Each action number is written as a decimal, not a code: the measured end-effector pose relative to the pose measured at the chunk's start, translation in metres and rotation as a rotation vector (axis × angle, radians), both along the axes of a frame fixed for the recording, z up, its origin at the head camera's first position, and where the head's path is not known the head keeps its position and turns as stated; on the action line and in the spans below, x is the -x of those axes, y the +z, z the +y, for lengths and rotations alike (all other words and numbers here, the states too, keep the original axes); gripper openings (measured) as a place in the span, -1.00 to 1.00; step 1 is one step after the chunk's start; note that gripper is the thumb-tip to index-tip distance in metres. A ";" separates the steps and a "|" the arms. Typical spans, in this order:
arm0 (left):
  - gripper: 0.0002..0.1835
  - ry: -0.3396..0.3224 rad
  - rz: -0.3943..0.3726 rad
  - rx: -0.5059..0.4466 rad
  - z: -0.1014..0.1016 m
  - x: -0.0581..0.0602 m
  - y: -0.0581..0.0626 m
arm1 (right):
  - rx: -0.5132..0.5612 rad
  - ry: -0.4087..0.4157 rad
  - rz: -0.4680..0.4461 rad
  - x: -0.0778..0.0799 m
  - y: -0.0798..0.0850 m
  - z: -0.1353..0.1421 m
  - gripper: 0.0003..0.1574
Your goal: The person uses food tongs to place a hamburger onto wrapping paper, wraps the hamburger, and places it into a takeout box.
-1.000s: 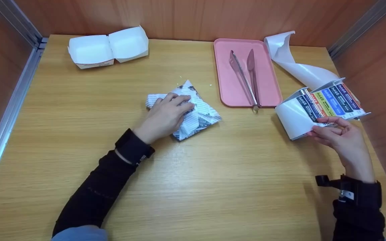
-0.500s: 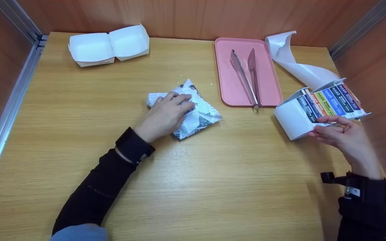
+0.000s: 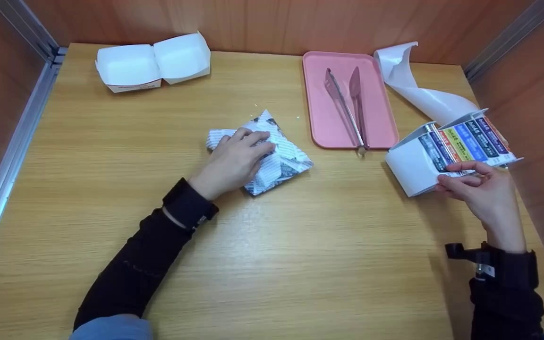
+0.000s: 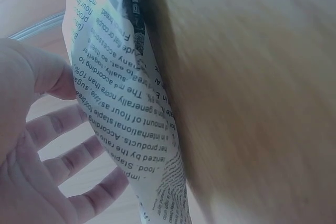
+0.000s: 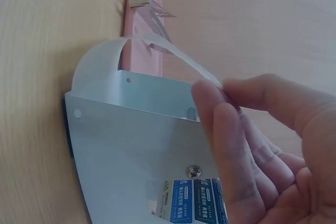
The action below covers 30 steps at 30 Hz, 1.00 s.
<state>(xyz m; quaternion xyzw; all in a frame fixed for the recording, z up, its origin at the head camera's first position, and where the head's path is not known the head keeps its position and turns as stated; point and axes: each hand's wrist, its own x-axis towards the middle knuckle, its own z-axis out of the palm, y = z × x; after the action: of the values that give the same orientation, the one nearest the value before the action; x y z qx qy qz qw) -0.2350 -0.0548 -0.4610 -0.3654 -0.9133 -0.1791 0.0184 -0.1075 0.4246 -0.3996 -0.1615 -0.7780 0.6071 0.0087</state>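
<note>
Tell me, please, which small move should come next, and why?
Probably the right hand should gently pull the white strip back until a coloured label lifts free: its fingers pinch the strip's end, which loops over from the dispenser. The left hand rests on the wrapped packet, whose visible part shows no such label.

Over the last half second the right hand, pinching the white strip, has swung its wrist back to the left, with the black cuff following, after a drift to the right over the half second before. The head view has also tilted slightly, so the box, tray and packet appear a little higher than a second ago.
</note>
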 end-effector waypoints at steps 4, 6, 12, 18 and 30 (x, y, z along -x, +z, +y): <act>-0.63 0.002 0.001 0.001 0.000 0.000 0.000 | -0.207 -0.002 -0.011 -0.001 -0.001 -0.004 -0.63; -0.63 0.001 0.000 -0.001 0.000 0.000 0.000 | -0.344 -0.011 -0.033 -0.002 -0.002 -0.006 -0.60; -0.63 -0.003 0.002 -0.006 0.000 0.000 0.000 | -0.433 -0.070 -0.060 -0.002 -0.003 -0.010 -0.60; -0.62 -0.006 -0.007 -0.007 0.001 0.001 0.001 | -0.268 -0.077 -0.057 -0.001 -0.002 -0.008 -0.62; -0.64 -0.014 0.025 -0.026 -0.001 0.001 -0.002 | -0.257 0.006 -0.101 -0.001 0.000 0.008 -0.62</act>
<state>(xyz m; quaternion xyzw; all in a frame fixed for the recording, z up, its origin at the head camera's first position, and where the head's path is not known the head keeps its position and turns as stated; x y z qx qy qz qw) -0.2362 -0.0553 -0.4628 -0.3736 -0.9081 -0.1863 0.0333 -0.1068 0.4329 -0.3995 -0.1871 -0.8492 0.4937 -0.0119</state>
